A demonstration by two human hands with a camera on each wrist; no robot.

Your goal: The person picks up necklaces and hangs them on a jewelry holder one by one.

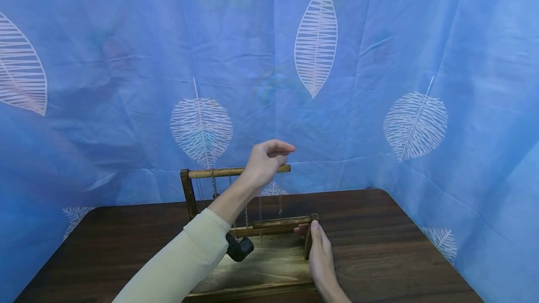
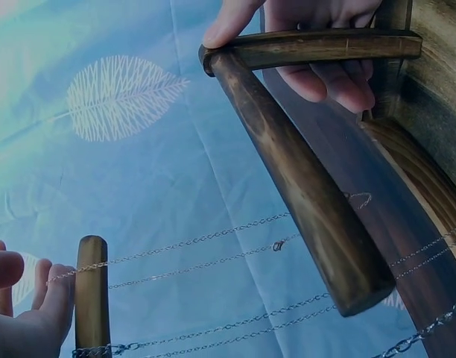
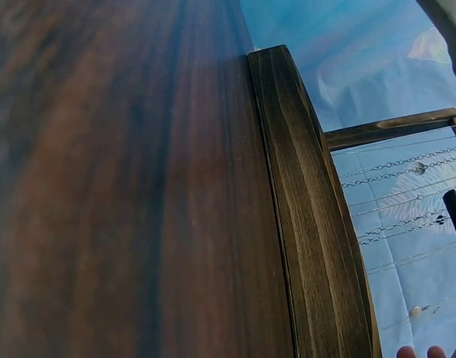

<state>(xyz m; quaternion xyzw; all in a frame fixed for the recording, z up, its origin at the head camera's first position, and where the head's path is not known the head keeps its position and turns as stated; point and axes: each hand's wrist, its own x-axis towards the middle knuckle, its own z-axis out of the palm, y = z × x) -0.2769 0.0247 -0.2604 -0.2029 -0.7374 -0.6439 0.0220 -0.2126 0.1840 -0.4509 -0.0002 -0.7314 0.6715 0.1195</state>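
A wooden jewelry stand with a flat base (image 1: pixel 269 263) holds an upper bar (image 1: pixel 219 172) and a lower bar (image 1: pixel 286 223). Several fine chain necklaces (image 1: pixel 214 182) hang from the upper bar. Raised at that bar's right end is my left hand (image 1: pixel 265 162), its fingers extended with a gap above the thumb. In the left wrist view, a thin chain (image 2: pixel 168 245) crosses the bar's end close by those fingertips. My right hand (image 1: pixel 321 256) grips the short right post (image 1: pixel 308 243), thumb at its top corner and fingers behind. Only fingertips (image 3: pixel 418 352) show in the right wrist view.
The stand sits on a dark brown wooden table (image 1: pixel 379 237) with rounded far corners. A blue cloth (image 1: pixel 252 60) printed with white leaves hangs behind and on both sides. A black rounded object (image 1: pixel 240 249) shows under the left sleeve (image 1: pixel 185 256), above the base.
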